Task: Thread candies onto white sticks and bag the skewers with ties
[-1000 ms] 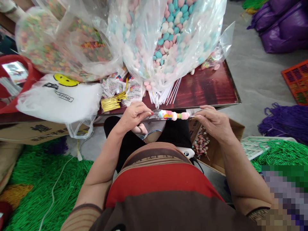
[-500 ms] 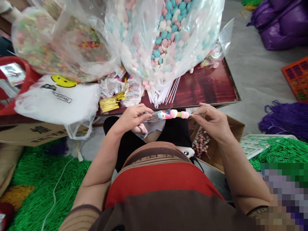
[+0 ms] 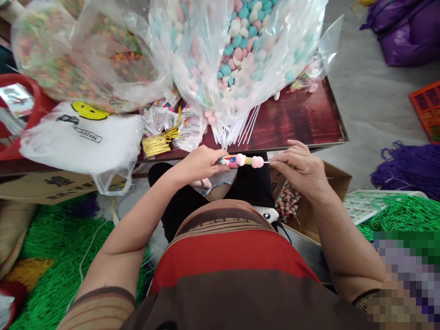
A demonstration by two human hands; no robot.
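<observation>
Left hand, back up, pinching left end of candy skewer; right hand, fingers leftward, pinching stick. Skewer: roughly parallel to worktop front edge, stick rightward.

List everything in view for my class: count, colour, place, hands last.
Sweet stick: 1, mostly pink, between both hands
Table: 1, dark red, ahead
Bagged sweets: many, orange-green, table left
Large bag: 1, clear with pink-blue-white sweets, table middle
Small bag: 1, clear, table right
Smiley bag: 1, white, table left
Tub: 1, red, far left
Packets: several, multicoloured, table front
Ties: many, gold, table front
Thin sticks: many, white, table front
Cartons: 2, brown, low left and right
Boxed sweet sticks: many, multicoloured, right carton
Cords: many, green and purple, both sides
Basket: 1, white, right
Crate: 1, orange, right
Sacks: count unclear, purple, upper right
Device: 1, white, beside lap
Left hand: 1, bare, sweet stick's left end
Right hand: 1, bare, sweet stick's right end
</observation>
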